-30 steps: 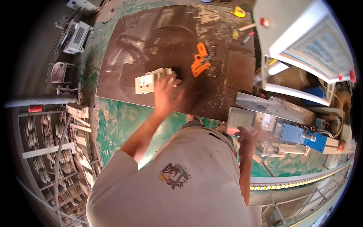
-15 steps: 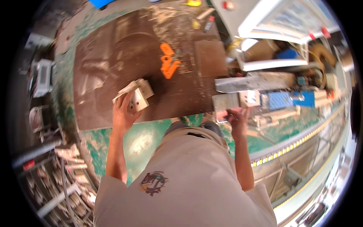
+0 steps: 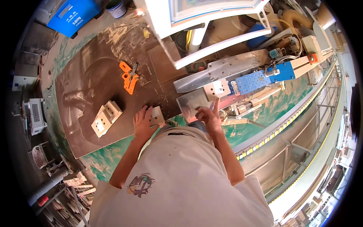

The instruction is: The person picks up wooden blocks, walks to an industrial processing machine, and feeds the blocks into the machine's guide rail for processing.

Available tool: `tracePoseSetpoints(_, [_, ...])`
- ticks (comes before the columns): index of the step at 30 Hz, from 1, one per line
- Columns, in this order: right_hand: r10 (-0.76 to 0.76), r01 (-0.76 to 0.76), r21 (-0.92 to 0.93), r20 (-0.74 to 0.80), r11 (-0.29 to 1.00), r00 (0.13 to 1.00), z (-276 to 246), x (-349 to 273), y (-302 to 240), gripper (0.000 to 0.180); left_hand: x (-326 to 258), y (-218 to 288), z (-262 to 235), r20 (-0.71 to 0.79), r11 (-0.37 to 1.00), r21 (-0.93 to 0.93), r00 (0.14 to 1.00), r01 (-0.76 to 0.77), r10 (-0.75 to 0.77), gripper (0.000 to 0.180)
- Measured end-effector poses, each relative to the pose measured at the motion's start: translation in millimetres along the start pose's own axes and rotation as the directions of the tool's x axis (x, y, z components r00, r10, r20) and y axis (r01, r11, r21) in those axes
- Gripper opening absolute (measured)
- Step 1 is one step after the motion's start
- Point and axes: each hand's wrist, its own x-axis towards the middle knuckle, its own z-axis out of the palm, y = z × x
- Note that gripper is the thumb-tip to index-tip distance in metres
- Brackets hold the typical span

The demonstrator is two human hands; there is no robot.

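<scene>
A pale wooden block with drilled holes point(image 3: 156, 115) sits at the front edge of the brown table, with my left hand point(image 3: 143, 123) closed around its left side. My right hand point(image 3: 210, 118) holds nothing; its index finger points forward and the others curl loosely. That fingertip is at the near edge of another wooden block point(image 3: 216, 90), which has dark holes and a white label. This block lies on the machine's metal plate point(image 3: 193, 101), against a blue perforated part point(image 3: 252, 84). Several similar blocks point(image 3: 107, 118) are grouped on the table to the left.
An orange tool with a metal piece point(image 3: 129, 77) lies on the brown table point(image 3: 89, 81). A metal guide bar point(image 3: 223, 70) runs behind the plate, below a white-framed panel point(image 3: 211, 47). A blue bin point(image 3: 75, 17) and a bucket point(image 3: 116, 8) stand beyond the table.
My left hand has left the grouped blocks and moved right, now holding a single block. My right index finger has straightened toward the block on the plate. The whole view has turned.
</scene>
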Motion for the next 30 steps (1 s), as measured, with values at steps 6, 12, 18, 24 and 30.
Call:
tracePoseSetpoints(6, [0.006, -0.006, 0.029, 0.001, 1.000, 1.000, -22.3, 8.4, -27.8, 0.099, 2.3, -2.7, -12.3, 0.054, 0.999, 0.037, 0.998, -0.016, 0.014, 0.096])
tracePoseSetpoints(12, [-0.032, 0.032, 0.062, -0.009, 0.998, 0.999, -86.3, 35.8, -84.7, 0.075, 15.8, 25.4, -19.3, 0.058, 0.997, 0.076, 0.998, 0.031, -0.035, 0.100])
tracePoseSetpoints(18, [-0.105, 0.105, 0.135, -0.011, 0.985, 0.994, -143.0, 61.5, -124.2, 0.045, 42.1, 81.9, -7.9, 0.063, 0.998, 0.038, 0.997, -0.050, 0.048, 0.100])
tracePoseSetpoints(24, [-0.105, 0.108, 0.101, -0.034, 0.989, 0.994, -185.6, 80.3, -160.4, 0.046, 71.5, 138.2, 22.3, 0.162, 0.986, 0.011, 0.974, -0.164, 0.160, 0.093])
tracePoseSetpoints(30, [-0.138, 0.140, 0.037, -0.045, 0.989, 0.989, -228.5, 98.0, -192.8, 0.041, 101.3, 174.9, 52.9, 0.128, 0.950, 0.015, 0.943, -0.311, 0.307, 0.086])
